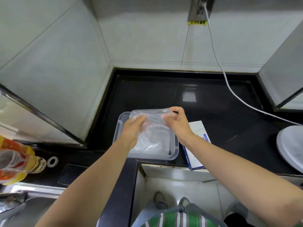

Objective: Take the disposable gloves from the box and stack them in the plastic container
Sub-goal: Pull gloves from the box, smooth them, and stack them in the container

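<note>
Just right of the fingers (pixel 168 119): white-and-blue cardboard box (pixel 196 154), contents hidden. Under the fingers: clear rectangular plastic container (pixel 155 158), already with a thin pile of gloves (pixel 152 145). Pinches with left hand (pixel 132 128) and right hand (pixel 177 122) one thin transparent plastic glove (pixel 152 113), spread between, not yet laid. Seems partly done.

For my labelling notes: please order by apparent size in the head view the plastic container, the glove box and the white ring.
Largest: plastic container.
Middle: glove box, partly hidden by the right forearm.
Smallest: white ring.
</note>
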Available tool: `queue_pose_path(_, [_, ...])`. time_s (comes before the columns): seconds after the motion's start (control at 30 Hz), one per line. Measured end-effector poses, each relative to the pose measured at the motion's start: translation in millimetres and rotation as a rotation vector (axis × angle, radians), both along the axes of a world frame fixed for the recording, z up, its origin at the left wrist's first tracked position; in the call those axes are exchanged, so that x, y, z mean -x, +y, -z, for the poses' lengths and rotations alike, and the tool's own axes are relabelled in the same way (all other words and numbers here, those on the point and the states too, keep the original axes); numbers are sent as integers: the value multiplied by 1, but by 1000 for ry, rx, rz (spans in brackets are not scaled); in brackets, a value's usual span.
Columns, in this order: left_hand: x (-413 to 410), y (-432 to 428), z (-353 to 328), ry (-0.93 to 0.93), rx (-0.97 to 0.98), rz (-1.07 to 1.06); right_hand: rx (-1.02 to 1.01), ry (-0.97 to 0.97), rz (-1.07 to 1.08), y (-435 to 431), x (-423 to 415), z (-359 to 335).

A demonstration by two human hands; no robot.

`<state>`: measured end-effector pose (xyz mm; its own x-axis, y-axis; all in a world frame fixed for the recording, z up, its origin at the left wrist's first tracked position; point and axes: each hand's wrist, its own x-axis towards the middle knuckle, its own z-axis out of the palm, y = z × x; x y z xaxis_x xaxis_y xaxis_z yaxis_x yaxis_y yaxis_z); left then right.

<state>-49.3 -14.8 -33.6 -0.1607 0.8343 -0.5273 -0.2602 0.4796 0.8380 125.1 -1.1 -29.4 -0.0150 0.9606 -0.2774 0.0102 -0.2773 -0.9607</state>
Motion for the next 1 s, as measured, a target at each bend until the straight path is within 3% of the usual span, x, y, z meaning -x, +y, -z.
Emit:
queue_pose_path(0.07, [7, 0, -1, 146, -120, -20, -7, 27, 51, 2, 1, 0])
queue_pose_path(0.17, [19, -2, -4, 267, -148, 52, 72, 58, 127, 8, 3, -1])
queue_pose_path(0.3, [29, -6, -3, 281, -79, 238, 328, 37, -163, 14, 13, 0])
queue_pose_path(0.37, [32, -7, -2, 283, -57, 256, 265, -59, -189, 12, 19, 4])
queue_pose_path(0.47, [37, -4, 3, 271, 24, 179, 62, -168, -20, 13, 23, 10])
queue_pose_path(0.6, [31, 2, 8, 55, 149, 117, -73, -334, -21, 12, 30, 13])
queue_pose_path(0.73, [18, 5, 19, 317, 49, 0, -103, -400, 35, 14, 30, 22])
queue_pose_path(0.87, [18, -2, 28, 761, -135, 126, -72, -407, 86, 18, 22, 24])
queue_pose_path(1.0, [26, -2, 39, 1106, -164, 259, -143, -423, 214, 22, 12, 16])
